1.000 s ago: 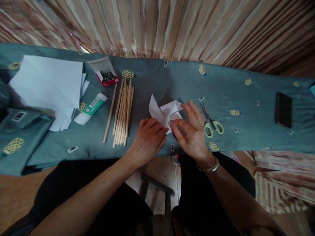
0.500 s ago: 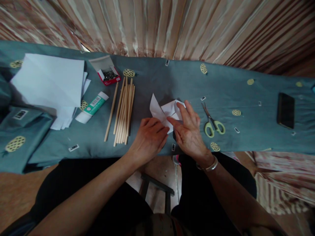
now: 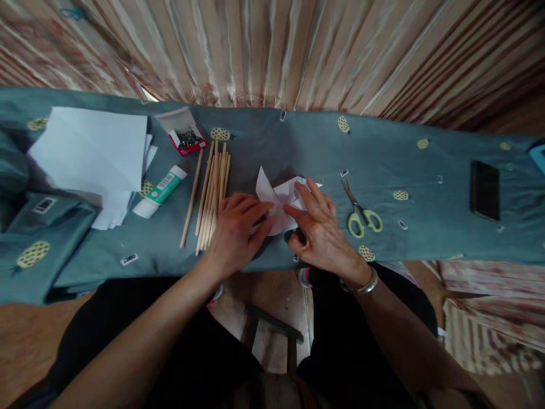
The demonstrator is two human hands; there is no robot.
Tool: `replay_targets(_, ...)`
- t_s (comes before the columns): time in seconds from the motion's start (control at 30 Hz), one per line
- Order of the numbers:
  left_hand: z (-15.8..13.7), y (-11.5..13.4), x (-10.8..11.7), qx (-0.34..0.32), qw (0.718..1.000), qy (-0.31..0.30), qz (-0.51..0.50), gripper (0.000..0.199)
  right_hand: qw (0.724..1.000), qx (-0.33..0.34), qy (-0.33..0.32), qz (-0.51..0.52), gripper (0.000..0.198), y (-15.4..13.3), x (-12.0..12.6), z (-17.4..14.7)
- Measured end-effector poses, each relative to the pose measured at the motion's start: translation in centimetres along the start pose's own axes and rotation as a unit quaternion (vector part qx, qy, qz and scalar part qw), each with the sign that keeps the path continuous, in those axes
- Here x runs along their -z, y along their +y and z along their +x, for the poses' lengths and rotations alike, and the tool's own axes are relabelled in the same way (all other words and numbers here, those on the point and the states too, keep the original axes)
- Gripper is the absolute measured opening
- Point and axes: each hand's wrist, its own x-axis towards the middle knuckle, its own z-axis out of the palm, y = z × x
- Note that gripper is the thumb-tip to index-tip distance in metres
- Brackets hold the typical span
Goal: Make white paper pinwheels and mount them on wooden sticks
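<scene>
White paper, folded, lies between the hands (image 3: 280, 224). Right hand (image 3: 318, 226) spread, fingertips on folds; left hand (image 3: 236, 227) at near side, pinch unclear. Slack fingertip pressure could let folds spring open.

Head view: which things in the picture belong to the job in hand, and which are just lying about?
In the job, the last five probably:
folded white paper, with left hand and right hand on it
scissors
paper stack
wooden sticks
green-and-white tube
open red-and-white box

Probably just lying about:
dark phone-like slab
blue object, cut off by the frame
</scene>
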Motion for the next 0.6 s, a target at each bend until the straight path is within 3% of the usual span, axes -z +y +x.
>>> replay_targets(0.2, -0.1, -1.0, 1.1, 0.149, 0.984, 0.01, -0.1, 0.032, 0.999, 0.021, 0.043, 0.009, 0.042, 0.3, -0.6, 0.1)
replay_targets(0.37, -0.4, -0.7, 1.4, 0.244, 0.944, 0.028, -0.222, 0.042, 0.996, 0.03, 0.087, 0.018, 0.032, 0.5, -1.6, 0.4)
replay_targets(0.47, -0.4, -0.2, 1.2, 0.312, 0.877, 0.053, -0.363, 0.048, 0.994, 0.034, 0.106, 0.018, 0.032, 0.7, -2.0, 0.5)
replay_targets(0.6, -0.1, 0.8, 0.9, 0.403, 0.737, 0.069, -0.538, 0.048, 0.993, 0.028, 0.11, 0.023, 0.035, 1.1, -2.4, 0.5)
